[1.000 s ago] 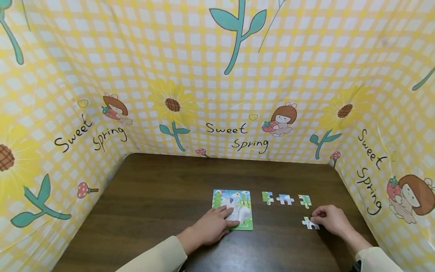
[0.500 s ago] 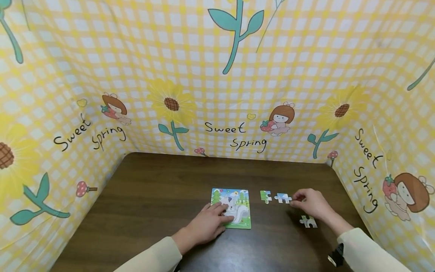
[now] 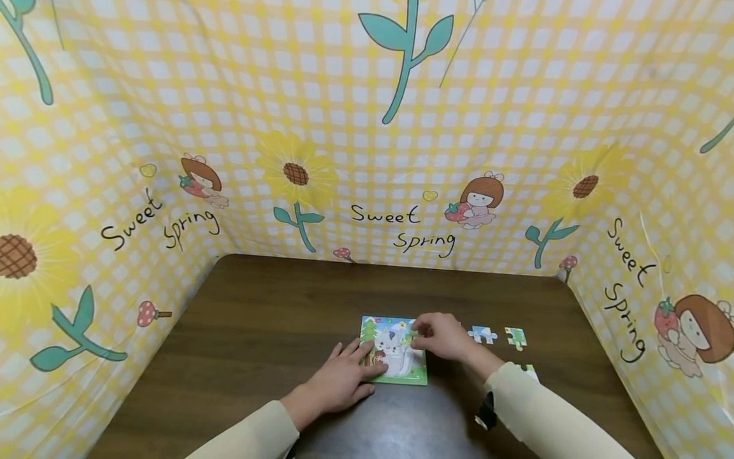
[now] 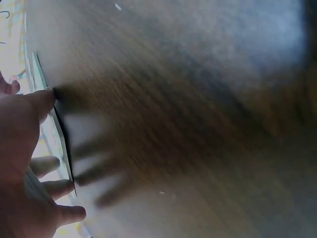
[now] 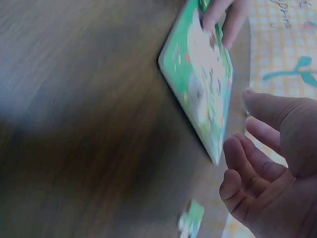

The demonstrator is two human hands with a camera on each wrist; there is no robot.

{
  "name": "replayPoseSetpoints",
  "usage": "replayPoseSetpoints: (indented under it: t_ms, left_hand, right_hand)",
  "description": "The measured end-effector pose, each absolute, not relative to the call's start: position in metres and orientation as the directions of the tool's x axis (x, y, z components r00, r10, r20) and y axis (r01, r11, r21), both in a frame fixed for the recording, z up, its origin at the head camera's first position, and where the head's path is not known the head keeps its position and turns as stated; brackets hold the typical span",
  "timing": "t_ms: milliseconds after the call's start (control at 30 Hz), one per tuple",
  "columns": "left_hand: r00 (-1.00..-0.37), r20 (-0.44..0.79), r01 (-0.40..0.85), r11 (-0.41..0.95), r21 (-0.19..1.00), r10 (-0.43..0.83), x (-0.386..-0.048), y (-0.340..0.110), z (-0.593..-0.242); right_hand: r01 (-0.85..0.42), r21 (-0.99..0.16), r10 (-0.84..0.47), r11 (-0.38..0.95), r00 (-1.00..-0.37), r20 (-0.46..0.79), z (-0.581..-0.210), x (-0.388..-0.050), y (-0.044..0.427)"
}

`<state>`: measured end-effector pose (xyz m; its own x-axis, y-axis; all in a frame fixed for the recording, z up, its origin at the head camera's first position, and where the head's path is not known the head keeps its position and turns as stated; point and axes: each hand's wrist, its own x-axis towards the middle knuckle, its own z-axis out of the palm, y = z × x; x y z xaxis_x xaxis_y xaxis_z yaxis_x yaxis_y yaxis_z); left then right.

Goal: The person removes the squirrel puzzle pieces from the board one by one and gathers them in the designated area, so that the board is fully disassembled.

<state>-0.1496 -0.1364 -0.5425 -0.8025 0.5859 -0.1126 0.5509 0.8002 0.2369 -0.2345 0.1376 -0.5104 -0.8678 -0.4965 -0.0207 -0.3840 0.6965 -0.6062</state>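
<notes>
A picture puzzle board (image 3: 395, 373), printed with a white cat-like animal and green trees, lies flat on the table. My left hand (image 3: 338, 379) rests on its lower left part, fingers stretched over the picture. Over the board's upper right edge is my right hand (image 3: 450, 338). In the right wrist view its thumb and bent fingers (image 5: 237, 161) stand apart, with nothing seen between them. To the right lie a blue-and-white puzzle piece (image 3: 483, 334), a green-and-orange one (image 3: 515, 338) and a piece (image 3: 526, 370) partly covered by my sleeve. Another piece is mostly hidden behind my right hand.
The dark wooden table (image 3: 275, 306) is walled on three sides by a yellow checked cloth (image 3: 321, 95) with printed flowers. Its right wall comes down close beside the table's right edge. A black item (image 3: 486, 411) shows at my right cuff.
My right hand has moved left from the loose pieces to the board, uncovering the green-and-orange piece. My left hand has slid slightly down and left, so more of the picture shows.
</notes>
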Motion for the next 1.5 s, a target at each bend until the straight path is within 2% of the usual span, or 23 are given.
replayPoseSetpoints:
  t_ms: [333,1067,1500]
  left_hand:
    - [-0.802,-0.144,0.546,0.808,0.221,0.580,-0.148,-0.137,-0.538]
    - [-0.805,-0.154,0.541,0.815,0.205,0.573,-0.147,-0.130,-0.537]
    - [-0.808,-0.158,0.537,0.820,0.199,0.568,-0.147,-0.128,-0.537]
  right_hand:
    - [-0.466,-0.607,-0.595,0.644,-0.803,-0.015,-0.525,-0.239,0.103]
    - [-0.476,-0.548,-0.587,0.687,-0.809,-0.033,-0.528,-0.237,0.091]
    - [-0.435,-0.587,-0.556,0.683,-0.831,-0.030,-0.530,-0.241,0.094]
